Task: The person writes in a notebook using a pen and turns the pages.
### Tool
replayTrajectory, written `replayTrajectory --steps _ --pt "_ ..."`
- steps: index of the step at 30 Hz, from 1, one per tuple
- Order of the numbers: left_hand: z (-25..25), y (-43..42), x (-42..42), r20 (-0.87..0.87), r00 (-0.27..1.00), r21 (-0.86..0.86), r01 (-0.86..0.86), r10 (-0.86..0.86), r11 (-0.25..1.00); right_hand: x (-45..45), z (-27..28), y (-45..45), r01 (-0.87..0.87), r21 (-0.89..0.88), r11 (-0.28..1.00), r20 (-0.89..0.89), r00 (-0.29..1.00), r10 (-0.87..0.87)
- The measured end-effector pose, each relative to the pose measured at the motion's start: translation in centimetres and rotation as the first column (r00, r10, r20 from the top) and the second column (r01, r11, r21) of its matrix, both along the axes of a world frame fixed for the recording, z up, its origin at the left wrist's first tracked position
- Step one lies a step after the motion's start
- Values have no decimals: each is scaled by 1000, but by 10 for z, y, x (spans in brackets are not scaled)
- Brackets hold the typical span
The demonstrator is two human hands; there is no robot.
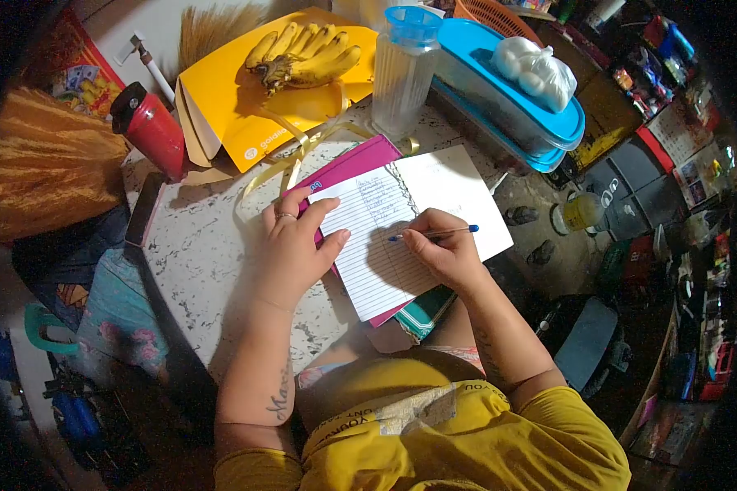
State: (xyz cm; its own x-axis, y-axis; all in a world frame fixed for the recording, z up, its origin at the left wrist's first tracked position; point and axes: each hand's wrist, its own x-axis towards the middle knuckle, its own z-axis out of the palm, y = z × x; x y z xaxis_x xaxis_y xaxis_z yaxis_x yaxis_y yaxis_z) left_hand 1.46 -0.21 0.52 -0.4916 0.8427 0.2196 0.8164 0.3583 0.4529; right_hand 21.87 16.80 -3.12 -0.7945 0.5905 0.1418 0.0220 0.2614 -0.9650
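A lined notebook lies open on the table in front of me, with a column of handwriting on its upper page area. My right hand grips a blue-capped ballpoint pen, its tip on or just over the lined page. My left hand rests at the notebook's left edge, fingers spread, with a ring on one finger. Beneath the notebook a magenta notebook or folder sticks out. Under its lower edge shows a green patterned item.
Behind the notebook, bananas sit on a yellow box with a ribbon. Nearby stand a red tumbler, a clear pitcher and a blue-lidded container bearing a white plastic bag. The marbled table's edge curves at left.
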Motion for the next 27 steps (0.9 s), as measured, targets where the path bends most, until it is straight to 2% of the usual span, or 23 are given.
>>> replayTrajectory --steps 9,12,15,17,20,27 --pt "-2 0 -1 -10 1000 16 9 -9 1000 0 1 -1 5 47 999 17 1000 -5" --pt "-3 0 -2 -14 1000 9 10 -10 1000 0 2 0 10 -5 1000 48 999 -10" --pt "-4 2 -2 -27 1000 7 9 -9 1000 0 -3 1 16 56 998 53 998 -19" --pt "-4 2 -1 -29 1000 1 1 -1 1000 -1 -4 0 15 162 987 42 999 -22" --pt "-3 1 -1 2 1000 3 2 -2 1000 0 3 -2 9 61 998 57 998 -13" --pt "-1 1 0 -7 1000 -9 -8 8 1000 -2 2 -2 58 132 989 71 995 -68"
